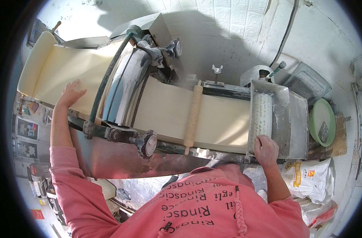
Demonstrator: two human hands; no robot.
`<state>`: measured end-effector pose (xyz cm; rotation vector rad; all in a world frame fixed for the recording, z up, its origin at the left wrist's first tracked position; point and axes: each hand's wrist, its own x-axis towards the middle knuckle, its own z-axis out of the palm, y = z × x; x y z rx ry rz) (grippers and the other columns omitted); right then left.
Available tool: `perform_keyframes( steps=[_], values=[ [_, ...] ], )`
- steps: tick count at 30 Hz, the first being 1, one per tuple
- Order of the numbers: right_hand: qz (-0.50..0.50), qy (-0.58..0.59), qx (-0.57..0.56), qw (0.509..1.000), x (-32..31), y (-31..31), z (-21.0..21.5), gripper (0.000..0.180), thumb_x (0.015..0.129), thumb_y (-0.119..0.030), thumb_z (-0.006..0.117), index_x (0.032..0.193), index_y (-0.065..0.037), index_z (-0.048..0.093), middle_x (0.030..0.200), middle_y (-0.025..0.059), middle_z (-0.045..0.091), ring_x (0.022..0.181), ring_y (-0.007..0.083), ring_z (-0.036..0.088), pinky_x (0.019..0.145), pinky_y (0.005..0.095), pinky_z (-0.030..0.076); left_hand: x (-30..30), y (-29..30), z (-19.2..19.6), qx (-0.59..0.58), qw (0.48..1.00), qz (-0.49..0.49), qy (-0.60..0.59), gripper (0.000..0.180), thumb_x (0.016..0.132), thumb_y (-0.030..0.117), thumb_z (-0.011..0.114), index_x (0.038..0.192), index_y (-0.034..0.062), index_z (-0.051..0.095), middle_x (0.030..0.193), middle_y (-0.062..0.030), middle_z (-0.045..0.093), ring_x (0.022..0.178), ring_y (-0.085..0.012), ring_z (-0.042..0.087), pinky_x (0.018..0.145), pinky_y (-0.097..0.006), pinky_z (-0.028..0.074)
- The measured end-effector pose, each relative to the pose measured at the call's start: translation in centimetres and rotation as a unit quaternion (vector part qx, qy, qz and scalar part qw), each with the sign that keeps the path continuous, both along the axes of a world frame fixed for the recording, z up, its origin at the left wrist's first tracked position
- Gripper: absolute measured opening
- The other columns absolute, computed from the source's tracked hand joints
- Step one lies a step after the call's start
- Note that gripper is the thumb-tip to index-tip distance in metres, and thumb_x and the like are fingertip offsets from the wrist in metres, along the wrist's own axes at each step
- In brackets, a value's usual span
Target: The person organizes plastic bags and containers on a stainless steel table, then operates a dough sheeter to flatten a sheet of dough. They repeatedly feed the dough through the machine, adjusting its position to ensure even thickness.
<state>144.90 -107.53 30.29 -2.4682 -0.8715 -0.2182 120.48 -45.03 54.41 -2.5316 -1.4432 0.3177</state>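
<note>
A wide pale yellow dough sheet (165, 105) runs across a dough rolling machine, and its left end is wound into a thick roll (38, 63). My left hand (72, 94) lies with fingers spread on the sheet, left of the machine's big metal rollers (127, 85). A wooden rolling pin (193, 119) rests across the sheet in the middle. On the right, a whitish floured roller (262, 113) sits in a metal box (282, 119). My right hand (266, 148) is curled closed at the near end of that roller; whatever its fingers grip is hidden.
Round adjusting knobs (147, 144) stick out at the near and far sides of the rollers. A green bar (109, 75) arches over them. At the right are a green round basin (322, 122), a grey tray (306, 82) and a white printed sack (309, 178). A tiled wall stands behind.
</note>
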Motion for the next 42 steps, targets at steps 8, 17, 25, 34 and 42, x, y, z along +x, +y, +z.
perform_keyframes(
  steps=[8, 17, 25, 34, 42],
  values=[
    [-0.006, 0.015, -0.013, 1.000, 0.0, 0.0, 0.0, 0.011, 0.083, -0.017, 0.059, 0.083, -0.007, 0.065, 0.079, 0.0118, 0.067, 0.071, 0.0307, 0.064, 0.066, 0.0416, 0.049, -0.4, 0.7, -0.3, -0.029, 0.999, -0.026, -0.038, 0.076, 0.081, 0.048, 0.064, 0.143, 0.0139, 0.038, 0.145, -0.0224, 0.036, 0.136, -0.0359, 0.032, 0.112, -0.042, 0.027],
    [-0.010, 0.017, 0.000, 1.000, -0.1, 0.1, 0.1, 0.011, 0.083, -0.017, 0.059, 0.084, -0.008, 0.065, 0.079, 0.0118, 0.067, 0.072, 0.0310, 0.064, 0.067, 0.0418, 0.049, -0.2, -0.1, 0.0, -0.007, 0.998, -0.054, -0.033, 0.070, 0.081, 0.043, 0.066, 0.139, 0.0107, 0.044, 0.138, -0.0209, 0.043, 0.130, -0.0350, 0.039, 0.110, -0.041, 0.031],
    [-0.017, 0.021, -0.009, 1.000, -0.1, 0.1, 0.1, 0.012, 0.083, -0.017, 0.059, 0.084, -0.008, 0.067, 0.080, 0.0120, 0.067, 0.073, 0.0310, 0.064, 0.069, 0.0412, 0.049, 0.4, -1.5, 0.6, 0.001, 0.997, -0.062, -0.047, 0.065, 0.082, 0.041, 0.065, 0.136, 0.0099, 0.048, 0.133, -0.0204, 0.047, 0.126, -0.0342, 0.043, 0.107, -0.040, 0.035],
    [-0.020, 0.025, -0.004, 0.999, -0.1, -0.1, -0.1, 0.013, 0.082, -0.017, 0.058, 0.084, -0.007, 0.066, 0.082, 0.0124, 0.067, 0.075, 0.0317, 0.064, 0.069, 0.0420, 0.048, 0.6, -2.2, 0.9, 0.027, 0.997, -0.066, -0.039, 0.066, 0.082, 0.045, 0.063, 0.136, 0.0100, 0.047, 0.137, -0.0191, 0.047, 0.129, -0.0340, 0.040, 0.108, -0.042, 0.032],
    [-0.011, 0.027, -0.021, 0.999, -0.1, 0.0, 0.1, 0.012, 0.083, -0.016, 0.057, 0.086, -0.006, 0.065, 0.080, 0.0139, 0.065, 0.075, 0.0331, 0.063, 0.068, 0.0431, 0.048, 0.8, -2.7, 0.8, -0.006, 0.999, -0.025, -0.041, 0.072, 0.081, 0.049, 0.063, 0.140, 0.0114, 0.044, 0.145, -0.0183, 0.038, 0.136, -0.0326, 0.032, 0.113, -0.042, 0.024]
  ],
)
